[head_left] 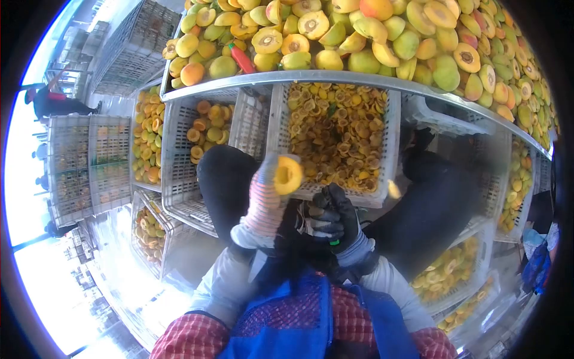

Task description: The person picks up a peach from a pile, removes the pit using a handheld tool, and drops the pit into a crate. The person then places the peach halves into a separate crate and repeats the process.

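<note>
My left hand [263, 206], in a red-and-white striped glove, is raised and grips a yellow fruit half [288, 176] with a hollow in its cut face. To its right my right hand [332, 216], in a dark grey and black glove, is closed around something; only a small green end [334, 242] shows below the fingers. The two hands are apart. Just beyond them stands a crate [274, 128] of brownish-yellow fruit scraps [338, 134]. A small yellow piece [394, 189] appears blurred by the crate's right corner.
A metal-edged table [311, 76] heaped with fruit [365, 36] spans the top, with a red-handled object [241, 58] among the fruit. Fruit crates stand left [173, 149] and right [487, 257]. My knees flank the scrap crate. Stacked crates [89, 167] and a person [60, 102] are farther left.
</note>
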Tool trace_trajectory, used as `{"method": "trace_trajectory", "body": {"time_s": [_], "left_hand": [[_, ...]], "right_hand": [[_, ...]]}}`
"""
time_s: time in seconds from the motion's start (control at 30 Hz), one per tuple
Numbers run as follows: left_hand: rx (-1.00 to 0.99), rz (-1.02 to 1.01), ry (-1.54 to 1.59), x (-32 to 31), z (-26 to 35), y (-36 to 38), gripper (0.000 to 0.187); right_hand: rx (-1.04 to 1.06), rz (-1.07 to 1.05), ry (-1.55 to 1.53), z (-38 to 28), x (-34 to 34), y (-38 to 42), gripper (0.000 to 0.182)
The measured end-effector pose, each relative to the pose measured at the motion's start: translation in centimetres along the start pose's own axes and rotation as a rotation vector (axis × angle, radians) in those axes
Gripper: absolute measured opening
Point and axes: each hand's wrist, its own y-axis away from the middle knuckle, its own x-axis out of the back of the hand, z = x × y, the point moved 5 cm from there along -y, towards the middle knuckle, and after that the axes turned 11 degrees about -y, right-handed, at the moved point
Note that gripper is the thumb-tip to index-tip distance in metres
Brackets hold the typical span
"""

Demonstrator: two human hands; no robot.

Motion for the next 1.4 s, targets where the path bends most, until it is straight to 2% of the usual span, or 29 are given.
{"method": "trace_trajectory", "body": {"time_s": [0.03,0.1,0.17,0.23,0.3,0.33,0.4,0.43,0.5,0.57,0.6,0.63,0.7,0.73,0.83,0.9,0.93,0.97,1.0,1.03,1.07,1.17,1.2,1.23,1.27,1.3,1.33,1.4], "left_hand": [[-0.015,-0.012,-0.054,0.8,1.3,0.4,0.043],[-0.208,0.076,-0.122,3.6,3.1,0.2,0.037],[-0.513,0.271,-0.379,6.7,7.1,0.9,0.040],[-0.702,0.353,-0.494,12.9,10.6,-1.1,0.039],[-0.634,0.834,-1.709,14.8,13.4,-2.0,0.035],[-0.620,0.942,-1.807,14.7,13.9,-2.5,0.031],[-0.948,0.724,-1.432,7.2,15.4,-2.7,0.028],[-0.850,0.499,-1.096,3.6,15.0,-3.9,0.027],[-0.880,0.418,-1.381,-3.9,15.6,-6.2,0.033],[-0.642,0.397,-1.830,-9.8,16.2,-9.8,0.060],[-0.482,0.287,-1.968,-11.7,16.0,-11.7,0.064],[-0.473,0.186,-1.978,-12.4,16.0,-13.5,0.065],[-0.451,-0.016,-1.994,-12.3,15.8,-16.0,0.065],[-0.505,-0.066,-1.844,-11.9,15.5,-16.4,0.053],[-1.062,0.041,-1.519,-10.6,16.2,-12.0,0.047],[-1.274,-0.092,-1.445,-10.1,14.2,-7.5,0.065],[-1.228,-0.200,-1.420,-10.0,12.4,-5.8,0.070],[-1.183,-0.307,-1.393,-10.1,10.6,-4.2,0.076],[-1.077,-0.357,-1.409,-9.4,8.9,-3.3,0.080],[-0.970,-0.405,-1.421,-8.6,7.1,-2.7,0.085],[-0.950,-0.388,-1.348,-8.2,6.2,-2.1,0.086],[-0.409,-0.537,-0.572,-5.9,3.5,-1.8,0.078],[-0.346,-0.514,-0.406,-6.0,2.6,-1.6,0.064],[-0.292,-0.403,-0.506,-6.0,2.3,-1.4,0.041],[-0.263,-0.328,-0.514,-5.9,2.3,-1.6,0.034],[-0.235,-0.254,-0.521,-5.7,2.2,-1.8,0.030],[-0.235,-0.193,-0.493,-5.3,2.0,-1.7,0.030],[-0.235,-0.075,-0.436,-4.4,1.2,-1.6,0.033]], "right_hand": [[0.008,0.048,0.075,0.1,-0.6,0.0,0.040],[0.013,0.080,0.182,0.3,-1.2,0.0,0.041],[0.020,0.028,0.254,0.3,-1.9,-0.1,0.041],[0.019,0.054,0.200,-0.5,-1.2,-0.2,0.041],[0.030,0.119,0.134,-0.9,-0.3,0.0,0.040],[0.040,0.133,0.158,-1.0,-0.4,-0.1,0.041],[0.088,0.227,0.192,-1.5,-0.1,-0.8,0.041],[0.106,0.282,0.207,-1.6,0.3,-1.0,0.042],[0.131,0.372,0.260,-2.2,0.7,-1.2,0.042],[0.205,0.478,0.310,-2.8,1.0,-1.0,0.041],[0.259,0.540,0.337,-3.0,0.7,-0.7,0.039],[0.315,0.601,0.364,-3.4,0.3,-0.4,0.038],[0.378,0.670,0.400,-3.9,-0.3,-0.3,0.037],[0.407,0.701,0.419,-4.2,-0.5,-0.1,0.037],[0.530,0.491,0.336,-5.0,-1.1,-0.1,0.039],[0.594,0.363,0.398,-5.6,-2.5,0.0,0.037],[0.618,0.297,0.433,-5.8,-3.3,-0.1,0.037],[0.714,0.352,0.492,-5.8,-3.7,-0.3,0.036],[0.812,0.408,0.554,-5.6,-4.3,-0.6,0.036],[0.811,0.419,0.606,-5.6,-4.8,-0.5,0.035],[0.811,0.431,0.658,-5.6,-5.3,-0.3,0.035],[0.658,0.360,0.616,-5.9,-4.5,0.1,0.041],[0.623,0.325,0.633,-5.7,-4.8,0.1,0.041],[0.623,0.367,0.766,-5.7,-4.8,0.0,0.040],[0.621,0.408,0.899,-5.6,-4.6,0.1,0.038],[0.619,0.448,1.035,-5.6,-4.5,0.2,0.037],[0.756,0.518,1.563,-5.9,-5.4,0.2,0.032],[0.889,0.483,1.723,-4.4,-6.5,1.0,0.032]]}}
